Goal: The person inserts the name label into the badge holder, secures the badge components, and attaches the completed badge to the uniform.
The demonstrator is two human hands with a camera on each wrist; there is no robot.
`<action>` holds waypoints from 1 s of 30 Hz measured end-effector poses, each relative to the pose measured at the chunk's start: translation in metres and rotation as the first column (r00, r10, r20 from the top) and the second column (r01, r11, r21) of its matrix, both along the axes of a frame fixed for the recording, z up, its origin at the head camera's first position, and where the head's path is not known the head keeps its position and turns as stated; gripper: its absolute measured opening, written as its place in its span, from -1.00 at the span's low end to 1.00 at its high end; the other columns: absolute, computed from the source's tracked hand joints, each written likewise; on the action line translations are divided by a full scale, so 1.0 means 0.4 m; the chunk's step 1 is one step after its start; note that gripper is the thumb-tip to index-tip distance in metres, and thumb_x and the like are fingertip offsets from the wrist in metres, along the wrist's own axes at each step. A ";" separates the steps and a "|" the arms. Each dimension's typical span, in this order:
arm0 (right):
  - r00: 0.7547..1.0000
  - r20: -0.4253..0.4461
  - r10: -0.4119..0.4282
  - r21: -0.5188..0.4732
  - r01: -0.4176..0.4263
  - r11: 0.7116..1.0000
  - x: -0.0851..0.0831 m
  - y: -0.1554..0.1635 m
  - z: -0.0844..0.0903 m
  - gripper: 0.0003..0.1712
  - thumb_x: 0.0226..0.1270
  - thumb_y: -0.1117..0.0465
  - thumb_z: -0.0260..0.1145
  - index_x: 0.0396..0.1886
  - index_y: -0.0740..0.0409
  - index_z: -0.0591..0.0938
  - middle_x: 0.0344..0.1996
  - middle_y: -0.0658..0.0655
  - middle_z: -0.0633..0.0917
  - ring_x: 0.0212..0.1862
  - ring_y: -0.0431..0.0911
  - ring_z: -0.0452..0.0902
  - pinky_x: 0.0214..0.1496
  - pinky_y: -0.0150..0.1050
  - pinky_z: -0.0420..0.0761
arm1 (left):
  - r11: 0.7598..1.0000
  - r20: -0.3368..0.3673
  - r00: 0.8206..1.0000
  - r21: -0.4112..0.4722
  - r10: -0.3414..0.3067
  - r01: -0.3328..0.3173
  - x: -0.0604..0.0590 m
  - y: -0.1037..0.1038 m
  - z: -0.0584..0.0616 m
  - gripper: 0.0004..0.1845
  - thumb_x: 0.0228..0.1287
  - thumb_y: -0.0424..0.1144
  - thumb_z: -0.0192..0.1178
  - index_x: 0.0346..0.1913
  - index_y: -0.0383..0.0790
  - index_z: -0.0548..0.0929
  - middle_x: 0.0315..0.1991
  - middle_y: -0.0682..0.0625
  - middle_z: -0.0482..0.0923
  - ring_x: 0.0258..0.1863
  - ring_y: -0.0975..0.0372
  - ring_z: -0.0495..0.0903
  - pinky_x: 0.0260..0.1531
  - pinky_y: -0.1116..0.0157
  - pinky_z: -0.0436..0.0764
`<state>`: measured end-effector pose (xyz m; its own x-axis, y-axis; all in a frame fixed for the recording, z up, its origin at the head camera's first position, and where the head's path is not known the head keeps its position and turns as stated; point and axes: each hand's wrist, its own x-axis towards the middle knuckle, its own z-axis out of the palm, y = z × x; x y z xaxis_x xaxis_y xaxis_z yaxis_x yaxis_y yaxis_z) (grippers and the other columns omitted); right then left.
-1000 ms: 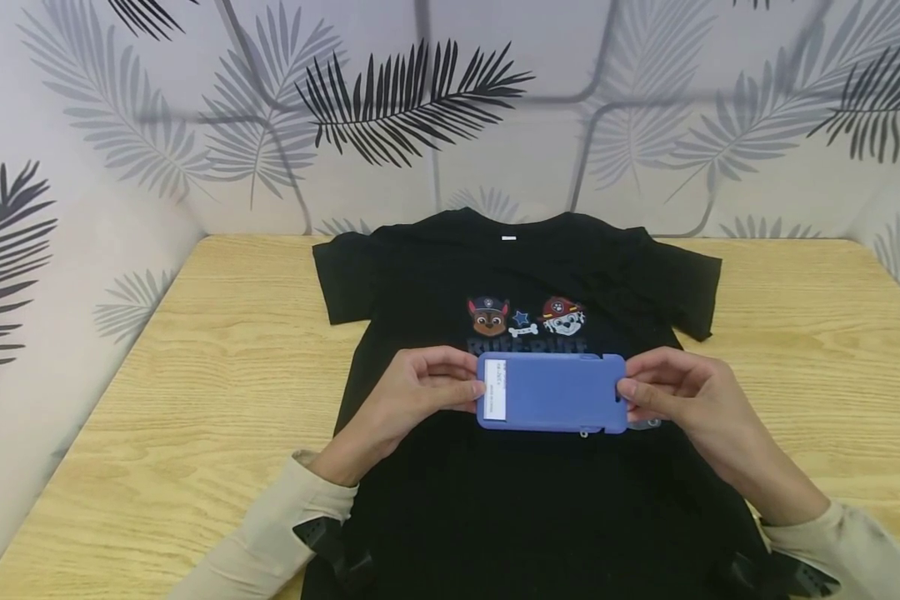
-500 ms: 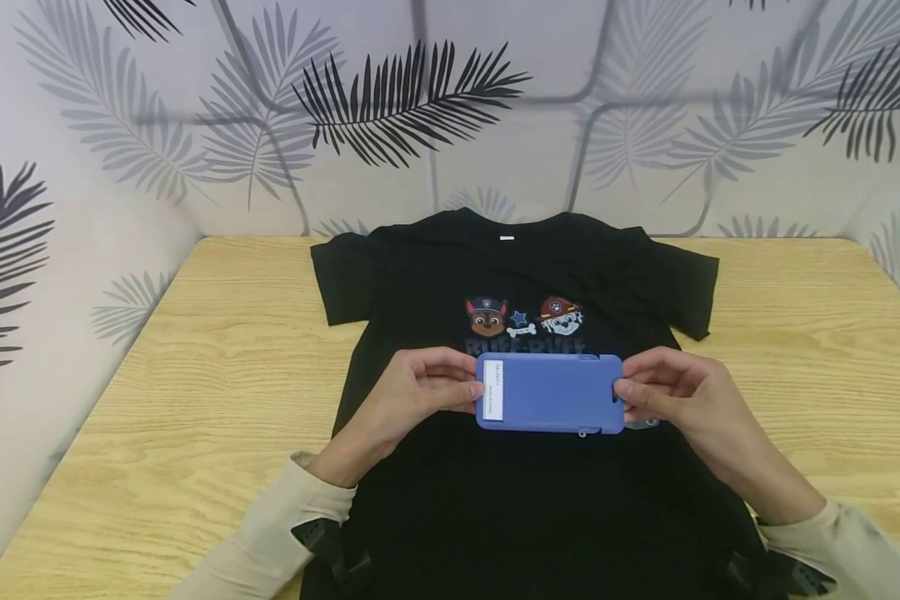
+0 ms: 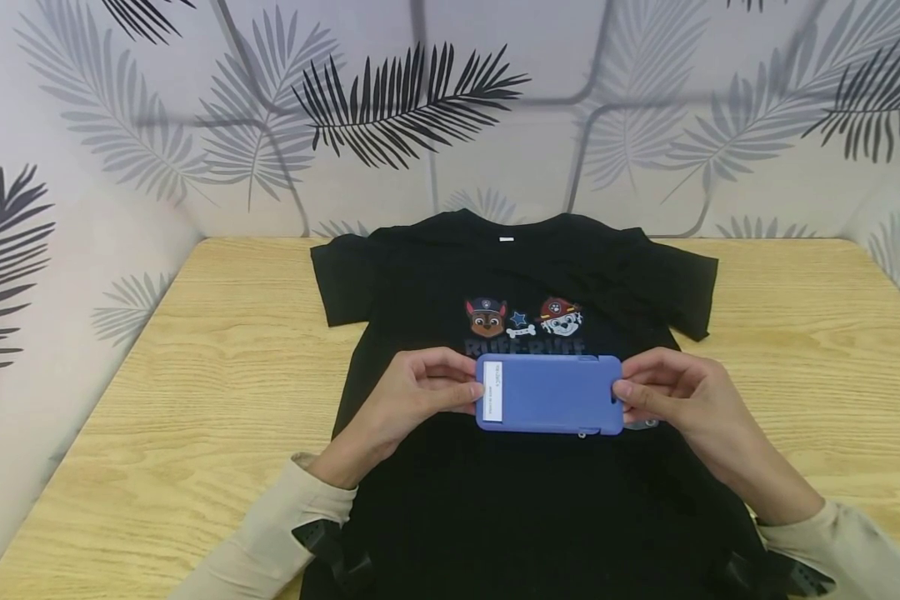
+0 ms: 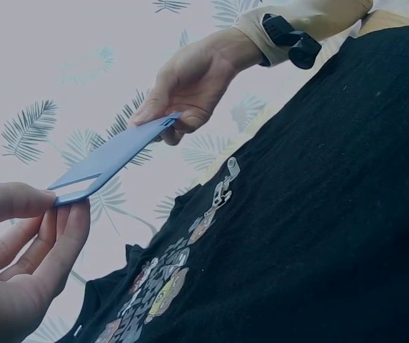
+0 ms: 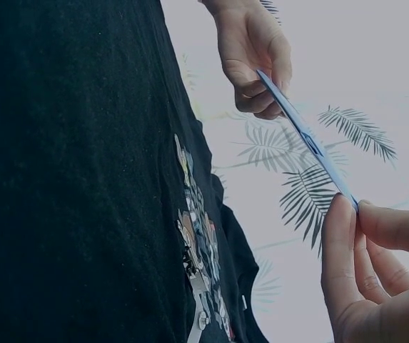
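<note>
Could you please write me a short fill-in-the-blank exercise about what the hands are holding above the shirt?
1. The left hand and right hand each pinch one short end of a flat rectangular ____ phone case.
2. The case is held above a black printed T-shirt spread on a ____ tabletop.
3. The white label on the case lies nearest the ____ hand.
4. The shirt's print shows two cartoon ____.

Missing words: blue; wooden; left; dogs
</note>
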<state>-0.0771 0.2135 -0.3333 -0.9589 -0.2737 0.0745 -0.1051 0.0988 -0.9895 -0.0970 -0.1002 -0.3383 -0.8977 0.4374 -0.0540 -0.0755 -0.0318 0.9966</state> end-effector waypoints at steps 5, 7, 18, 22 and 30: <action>1.000 0.007 0.004 -0.015 -0.003 1.000 0.000 0.000 -0.001 -0.78 0.29 0.48 0.25 -0.19 0.12 0.67 -0.37 0.01 0.74 -0.40 -0.14 0.69 -0.30 -0.29 0.70 | 1.000 -0.005 1.000 -0.002 -0.004 0.004 0.000 0.000 -0.002 -0.73 0.22 -0.50 0.25 -0.04 -0.54 0.57 -0.12 -0.29 0.63 -0.25 0.06 0.72 -0.12 0.10 0.67; 1.000 0.007 0.006 -0.017 -0.006 1.000 0.000 0.000 -0.001 -0.78 0.28 0.49 0.26 -0.20 0.13 0.67 -0.37 0.02 0.74 -0.40 -0.14 0.69 -0.30 -0.29 0.70 | 1.000 -0.006 1.000 -0.004 -0.005 0.005 -0.001 0.000 -0.003 -0.74 0.22 -0.50 0.25 -0.04 -0.54 0.57 -0.11 -0.29 0.63 -0.25 0.06 0.72 -0.12 0.10 0.67; 1.000 0.001 0.028 -0.038 -0.028 0.999 -0.001 0.001 -0.001 -0.78 0.27 0.51 0.25 -0.23 0.16 0.69 -0.37 0.03 0.75 -0.41 -0.14 0.69 -0.31 -0.29 0.70 | 1.000 -0.020 1.000 -0.023 -0.014 0.014 0.000 0.000 -0.004 -0.76 0.22 -0.50 0.25 -0.06 -0.53 0.59 -0.10 -0.28 0.63 -0.25 0.06 0.72 -0.12 0.12 0.67; 1.000 -0.001 0.028 -0.017 -0.028 0.999 -0.001 0.000 0.000 -0.80 0.28 0.50 0.25 -0.22 0.17 0.68 -0.36 0.03 0.74 -0.41 -0.13 0.69 -0.31 -0.29 0.70 | 1.000 -0.021 1.000 -0.025 -0.016 0.015 -0.001 -0.001 -0.005 -0.76 0.21 -0.50 0.26 -0.06 -0.54 0.60 -0.11 -0.28 0.63 -0.26 0.07 0.71 -0.12 0.12 0.67; 0.999 0.008 0.031 -0.042 -0.031 0.999 0.000 -0.002 0.003 -0.78 0.27 0.51 0.25 -0.24 0.16 0.68 -0.38 0.04 0.74 -0.43 -0.13 0.68 -0.32 -0.29 0.70 | 1.000 -0.015 1.000 -0.013 -0.009 0.009 0.002 0.002 -0.005 -0.77 0.22 -0.51 0.24 -0.07 -0.55 0.59 -0.12 -0.28 0.63 -0.27 0.08 0.71 -0.13 0.11 0.67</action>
<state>-0.0771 0.2128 -0.3319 -0.9506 -0.3003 0.0784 -0.0989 0.0538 -0.9936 -0.0962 -0.0996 -0.3401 -0.8946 0.4445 -0.0465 -0.0608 -0.0180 0.9980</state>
